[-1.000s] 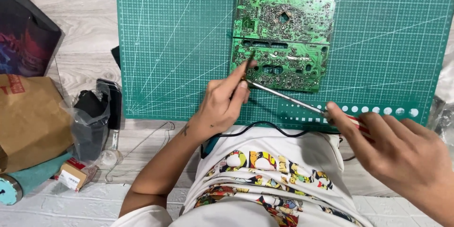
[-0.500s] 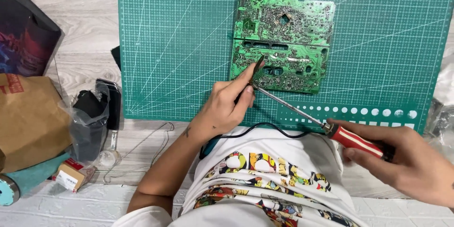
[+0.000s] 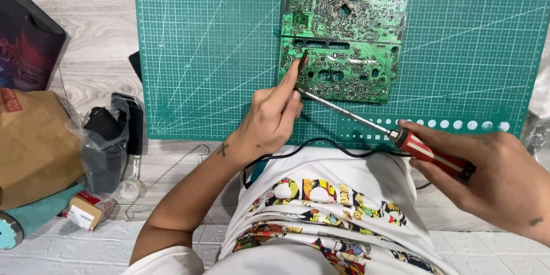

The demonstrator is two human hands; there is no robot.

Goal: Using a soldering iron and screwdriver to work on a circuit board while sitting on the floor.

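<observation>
Head view, the only one: a green circuit board (image 3: 342, 40) lies solder side up on a green cutting mat (image 3: 195, 51), upper middle of the frame. The left hand (image 3: 269, 120) has its grip closed, pinching something thin and dark against the board's lower left corner; the item is too small to tell, perhaps solder wire or a small tool. The right hand (image 3: 492, 177), at the lower right, has its grip closed around the red handle of a soldering iron (image 3: 372, 123), whose metal shaft slants up and left so that the tip sits at the board's lower left edge, just beside the left fingertips (image 3: 295, 95).

That closeness is my main worry: a small slip of the shaft could burn the fingers. The board looks unclamped, so pressure from the tip might skate it across the mat and smear a joint. The black cord (image 3: 321, 144) loops over the white printed shirt (image 3: 326, 206); a snag there could jerk the iron.

At the left edge sit a brown paper bag (image 3: 31, 149) and a black plastic bag (image 3: 106, 143), well apart from the work.
</observation>
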